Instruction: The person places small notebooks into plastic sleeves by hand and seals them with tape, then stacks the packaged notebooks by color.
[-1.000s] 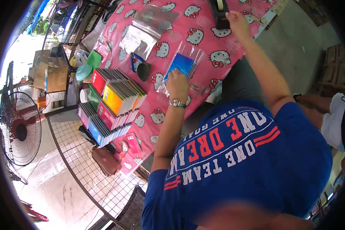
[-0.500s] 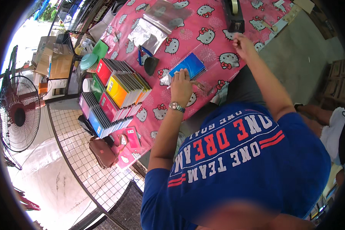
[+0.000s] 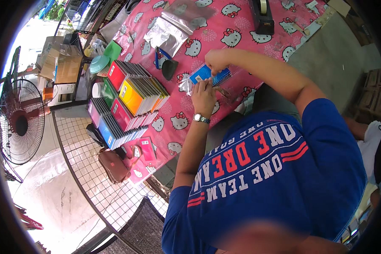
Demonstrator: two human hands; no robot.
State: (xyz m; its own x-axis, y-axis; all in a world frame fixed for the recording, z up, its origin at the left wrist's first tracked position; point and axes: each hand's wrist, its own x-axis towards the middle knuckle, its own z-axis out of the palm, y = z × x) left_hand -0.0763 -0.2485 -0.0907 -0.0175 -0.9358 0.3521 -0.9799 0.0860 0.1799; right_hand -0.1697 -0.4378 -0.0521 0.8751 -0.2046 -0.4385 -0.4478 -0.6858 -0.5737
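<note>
We are laying our left hand [image 3: 204, 97], fingers close together, at the near edge of a blue spiral notebook [image 3: 198, 76]. Just beyond those fingertips, we are curling our right hand [image 3: 217, 60] down over it. Whether either is pinching anything, we cannot tell. Pliers [image 3: 158, 60] are lying left of our fingers.

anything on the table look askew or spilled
No spill shows. The clear plastic sheets left of the tape dispenser look askew, overlapping at uneven angles, whereas the stacked notebooks sit in rows.
</note>
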